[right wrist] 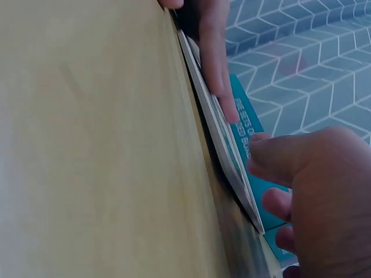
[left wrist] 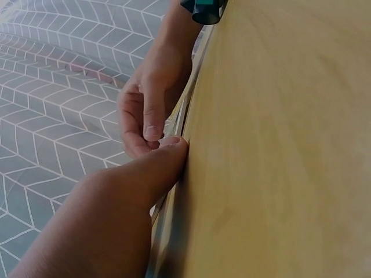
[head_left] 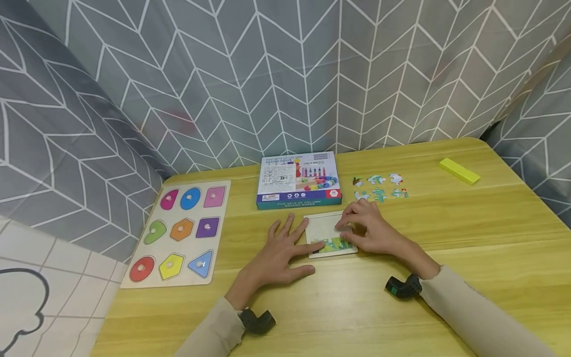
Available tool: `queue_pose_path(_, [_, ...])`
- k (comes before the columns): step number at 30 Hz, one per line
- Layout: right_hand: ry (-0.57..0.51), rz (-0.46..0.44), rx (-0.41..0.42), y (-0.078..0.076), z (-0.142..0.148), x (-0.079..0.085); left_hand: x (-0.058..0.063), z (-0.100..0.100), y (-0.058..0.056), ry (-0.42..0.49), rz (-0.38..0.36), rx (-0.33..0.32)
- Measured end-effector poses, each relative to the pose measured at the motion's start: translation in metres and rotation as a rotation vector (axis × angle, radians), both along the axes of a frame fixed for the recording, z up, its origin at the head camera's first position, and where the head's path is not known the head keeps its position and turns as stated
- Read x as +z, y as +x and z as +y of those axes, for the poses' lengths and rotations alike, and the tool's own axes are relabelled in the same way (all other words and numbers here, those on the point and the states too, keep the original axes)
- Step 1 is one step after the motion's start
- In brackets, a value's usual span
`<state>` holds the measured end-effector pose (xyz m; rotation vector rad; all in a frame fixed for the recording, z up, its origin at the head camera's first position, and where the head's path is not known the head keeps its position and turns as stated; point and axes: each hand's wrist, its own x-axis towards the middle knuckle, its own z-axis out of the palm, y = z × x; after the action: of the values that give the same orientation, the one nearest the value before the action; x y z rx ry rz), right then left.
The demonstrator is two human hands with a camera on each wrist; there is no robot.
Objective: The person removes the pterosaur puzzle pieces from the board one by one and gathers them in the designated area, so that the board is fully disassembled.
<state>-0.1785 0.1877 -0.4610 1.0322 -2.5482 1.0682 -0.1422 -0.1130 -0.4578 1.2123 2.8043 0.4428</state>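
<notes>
A small pale puzzle tray (head_left: 320, 224) lies in front of the box, with joined green jigsaw pieces (head_left: 332, 245) along its near edge. My left hand (head_left: 280, 255) lies with fingers spread at the tray's left side, one fingertip over the green pieces. Over the tray's right part, my right hand (head_left: 369, 229) pinches a small puzzle piece between thumb and fingers, mostly hidden by them. In the left wrist view, the right hand (left wrist: 156, 87) is curled close above the tray's edge. The right wrist view shows the tray (right wrist: 214, 121) edge-on beside the right thumb (right wrist: 272, 153).
Several loose jigsaw pieces (head_left: 379, 194) lie behind my right hand. A beaded-boxes carton (head_left: 299, 181) stands at the back middle. On the left is a shape board (head_left: 178, 258) with knobbed pieces; a yellow block (head_left: 459, 171) lies at the back right, before a grey curtain (head_left: 276, 74).
</notes>
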Motion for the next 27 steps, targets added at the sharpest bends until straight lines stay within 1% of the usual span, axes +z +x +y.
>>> queue_pose_path(2, [0.022,0.004,0.024,0.001,-0.002,-0.001,0.0,0.0,0.0,-0.005,0.003,0.0])
queue_pose_path(7, [0.042,-0.024,0.056,0.002,-0.003,0.002,0.001,0.001,0.0,-0.006,0.011,-0.001])
queue_pose_path(10, [0.052,-0.042,0.057,0.002,-0.003,0.003,0.001,0.0,0.0,-0.005,0.011,0.0])
queue_pose_path(13, [0.059,-0.038,0.051,0.002,-0.003,0.002,0.001,0.0,0.0,-0.013,0.008,0.004])
queue_pose_path(21, [0.025,-0.026,0.045,0.003,-0.016,0.002,0.0,-0.001,0.0,-0.01,0.007,0.001])
queue_pose_path(24, [0.046,-0.029,0.046,0.004,-0.022,0.002,0.001,-0.001,0.0,-0.009,0.002,-0.001])
queue_pose_path(27, [0.082,-0.028,0.065,0.007,-0.026,0.002,0.0,-0.001,0.0,-0.007,-0.003,-0.003])
